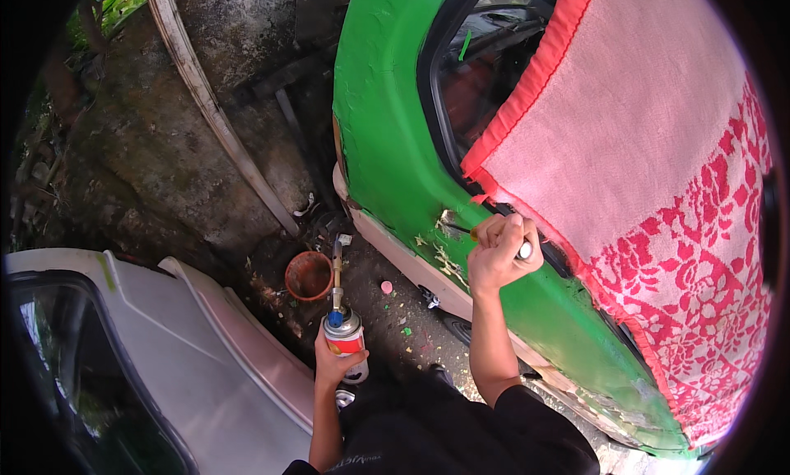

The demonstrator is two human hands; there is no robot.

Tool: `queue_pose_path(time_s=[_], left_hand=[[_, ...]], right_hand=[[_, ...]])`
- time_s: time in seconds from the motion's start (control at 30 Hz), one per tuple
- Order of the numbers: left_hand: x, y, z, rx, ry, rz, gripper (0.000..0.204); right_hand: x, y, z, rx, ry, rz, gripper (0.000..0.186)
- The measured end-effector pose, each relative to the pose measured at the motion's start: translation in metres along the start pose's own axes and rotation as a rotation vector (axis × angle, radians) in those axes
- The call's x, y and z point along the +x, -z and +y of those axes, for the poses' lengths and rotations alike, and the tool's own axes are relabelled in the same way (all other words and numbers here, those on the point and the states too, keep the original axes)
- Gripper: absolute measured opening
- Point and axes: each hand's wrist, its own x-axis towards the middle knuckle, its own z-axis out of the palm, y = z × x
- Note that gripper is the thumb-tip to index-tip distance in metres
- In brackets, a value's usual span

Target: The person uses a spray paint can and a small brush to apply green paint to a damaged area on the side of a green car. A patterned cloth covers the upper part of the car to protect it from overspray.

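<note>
The left hand (333,365) is wrapped round the can of a gas blowtorch (346,344), thumb across its right side, below the blue valve. Holding it low probably keeps the fingers away from the brass-coloured burner tube (336,278). The torch's long axis runs forward from this grip, away from the wearer's body, leaning slightly left, with the nozzle at the far end; no flame can be made out.

The right hand (504,254) is closed in a fist on a thin-shafted hand tool (462,229), whose pale butt shows beyond the fingers. Its axis slants left and slightly forward from the fist, toward a chipped paint patch (448,220) on the green car body (387,146); whether the tip touches is too small to tell. The fist likely gives firm control of the shaft.

Just right of that grip, a pink-and-red patterned towel (642,105) drapes over the car, perhaps as cover. A terracotta pot (309,291) stands ahead of the left grip, beside the burner tube.
</note>
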Motion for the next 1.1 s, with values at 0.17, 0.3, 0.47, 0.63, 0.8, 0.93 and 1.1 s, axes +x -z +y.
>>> queue_pose_path(time_s=[0.17,0.3,0.47,0.63,0.8,0.93,1.1], left_hand=[[0.011,-0.004,0.008,-0.018,-0.021,0.000,0.068],[0.007,0.000,0.012,-0.021,-0.026,-0.001,0.068],[0.012,0.002,0.007,-0.002,-0.010,-0.013,0.070],[0.009,-0.001,0.011,-0.031,0.034,-0.002,0.073],[0.003,0.009,0.002,0.004,-0.016,0.008,0.072],[0.010,0.005,0.007,0.010,0.043,-0.008,0.071],[0.008,0.008,0.002,0.017,-0.019,-0.013,0.073]], right_hand=[[0.003,-0.005,0.011,-0.085,0.052,-0.012,0.042],[0.011,-0.008,-0.024,0.105,0.132,-0.037,0.043],[-0.008,-0.002,0.020,-0.097,-0.036,-0.035,0.043],[0.002,0.002,0.016,-0.112,0.024,0.005,0.044],[-0.005,-0.001,-0.005,0.066,0.089,-0.060,0.041],[-0.015,0.008,0.041,-0.180,-0.063,0.021,0.042],[-0.016,0.028,0.013,-0.066,-0.081,0.023,0.040]])
